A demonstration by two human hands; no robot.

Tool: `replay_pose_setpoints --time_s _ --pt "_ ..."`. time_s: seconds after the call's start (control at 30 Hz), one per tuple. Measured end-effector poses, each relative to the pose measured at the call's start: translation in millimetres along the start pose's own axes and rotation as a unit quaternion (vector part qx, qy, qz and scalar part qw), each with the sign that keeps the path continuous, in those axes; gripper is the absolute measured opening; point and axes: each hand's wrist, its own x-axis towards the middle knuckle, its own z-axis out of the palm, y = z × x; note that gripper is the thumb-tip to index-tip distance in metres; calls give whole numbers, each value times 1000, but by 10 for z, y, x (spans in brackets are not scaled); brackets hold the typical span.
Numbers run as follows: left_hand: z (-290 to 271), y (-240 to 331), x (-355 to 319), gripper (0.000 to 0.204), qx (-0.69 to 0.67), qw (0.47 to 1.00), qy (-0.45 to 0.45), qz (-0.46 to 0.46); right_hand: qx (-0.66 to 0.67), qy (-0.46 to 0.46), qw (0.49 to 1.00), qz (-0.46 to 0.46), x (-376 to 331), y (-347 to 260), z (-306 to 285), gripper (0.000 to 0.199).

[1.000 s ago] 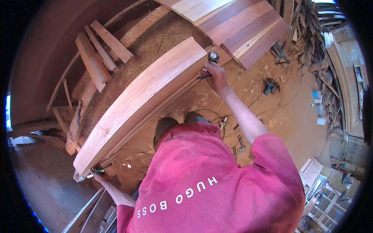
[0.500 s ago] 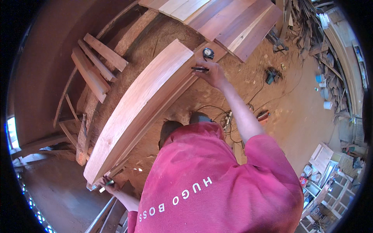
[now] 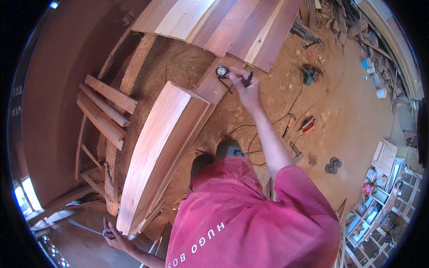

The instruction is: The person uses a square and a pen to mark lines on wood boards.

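Observation:
In my right hand (image 3: pixel 245 89) are a round-faced tape measure (image 3: pixel 221 71), pinched at the fingertips, and a slim black pen-like object (image 3: pixel 248 79) between the fingers. A dark strap hangs from the tape measure. Below it, a thick curved wooden beam (image 3: pixel 152 147) lies slantwise on a flat board (image 3: pixel 213 89). At the beam's near left end is my left hand (image 3: pixel 118 240), some fingers raised. A thin greyish strip (image 3: pixel 85 227) sticks out from its grip; what kind of tool this is, I cannot make out.
A plank-topped surface (image 3: pixel 214 27) stands at the far side. Several loose wood pieces (image 3: pixel 105 109) lie to the left. On the dusty floor are a green power tool (image 3: pixel 309 73) with a cord, a hammer (image 3: pixel 289 125), an orange-and-dark tool (image 3: pixel 307 126) and sandals (image 3: pixel 333 165).
My right hand has moved from the beam's far end to the tape measure and grasped it. My left hand has shifted off the beam's end, and a thin strip now shows from it.

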Motion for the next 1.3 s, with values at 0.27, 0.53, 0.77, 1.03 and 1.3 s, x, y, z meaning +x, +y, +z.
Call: replay_pose_setpoints --time_s 0.27,0.53,0.77,1.03,1.3 --pt "745 957 158 77 -15 928 -360 95 47 -173 980 -82 -342 -368 274 34" --pt "1125 1047 208 112 151 864 -413 244 -45 -178 955 -232 -320 -384 540 39" --pt "1148 1074 197 87 174 860 -424 225 -44 -182 960 -210 -286 -444 504 33" --pt "1180 1017 158 76 165 871 -404 224 98 18 995 -23 871 -368 651 33" --pt "1153 951 183 80 159 874 -409 211 4 -111 970 -218 580 -478 1521 37"
